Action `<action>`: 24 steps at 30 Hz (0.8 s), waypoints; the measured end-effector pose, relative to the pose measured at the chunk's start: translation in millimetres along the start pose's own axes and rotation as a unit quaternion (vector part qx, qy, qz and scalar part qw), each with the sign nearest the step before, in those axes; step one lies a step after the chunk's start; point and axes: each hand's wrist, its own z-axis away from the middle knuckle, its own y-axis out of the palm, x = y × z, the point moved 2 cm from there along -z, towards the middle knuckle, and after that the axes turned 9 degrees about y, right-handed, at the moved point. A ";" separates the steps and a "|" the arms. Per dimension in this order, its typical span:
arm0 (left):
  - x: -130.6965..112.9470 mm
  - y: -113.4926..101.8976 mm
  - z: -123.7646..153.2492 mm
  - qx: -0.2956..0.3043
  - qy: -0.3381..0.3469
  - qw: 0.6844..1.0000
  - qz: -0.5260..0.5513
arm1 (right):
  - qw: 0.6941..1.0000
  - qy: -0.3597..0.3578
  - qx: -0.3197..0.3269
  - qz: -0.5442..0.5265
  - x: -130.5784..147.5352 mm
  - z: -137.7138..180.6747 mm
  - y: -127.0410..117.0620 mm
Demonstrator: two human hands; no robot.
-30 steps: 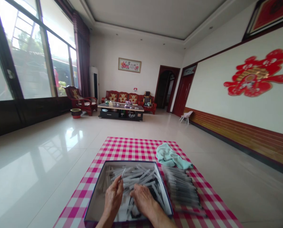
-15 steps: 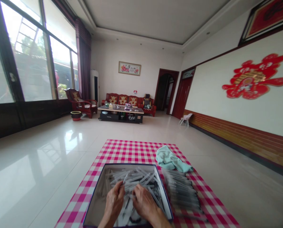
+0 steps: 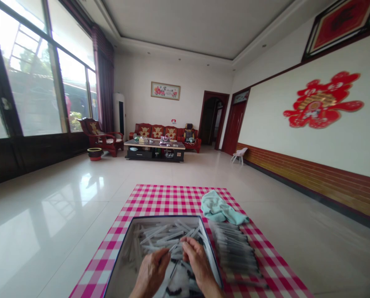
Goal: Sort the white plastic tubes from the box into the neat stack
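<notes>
1. Left hand [image 3: 152,269]: the fingers are pinching a thin piece [image 3: 173,248] over the open box [image 3: 119,275]. With only the fingertips bearing on so slim a shape, it could be slipping or twisting out under uneven pressure.
2. Right hand [image 3: 199,261]: the fingers are curling together beside the piece's far end. Whether they are gripping it, or something else small, I cannot tell. A crooked push or pull there could be bending it.
3. Pale tubes [image 3: 155,234] are lying crosswise inside the box, beyond the hands. A dropped piece could be vanishing among them, since they are looking much alike in colour.
4. Black parts [image 3: 174,291] are lying loose below the hands. A dipping wrist could be scattering them.
5. A row of dark-ended sticks [image 3: 236,250] is resting just right of the box, on the worktop [image 3: 169,200]; it is showing blurred. A swinging right forearm could be disordering it.
6. A green cloth [image 3: 222,209] is lying near the row's far end; tugging it could be dragging sticks along.
</notes>
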 end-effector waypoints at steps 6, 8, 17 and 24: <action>-1.8 2.6 -0.1 0.043 0.030 0.998 -0.043 | 0.999 -0.027 0.004 0.046 2.2 2.4 1.0; -2.9 2.7 0.1 0.057 0.033 0.997 -0.048 | 0.998 -0.027 0.007 0.061 1.8 2.9 0.4; -0.9 5.0 1.1 0.065 0.024 0.998 -0.008 | 0.997 -0.026 0.054 0.042 -1.3 6.7 2.6; 4.1 8.9 2.8 0.060 0.015 0.997 -0.035 | 0.997 -0.022 0.063 0.024 -4.3 5.5 2.9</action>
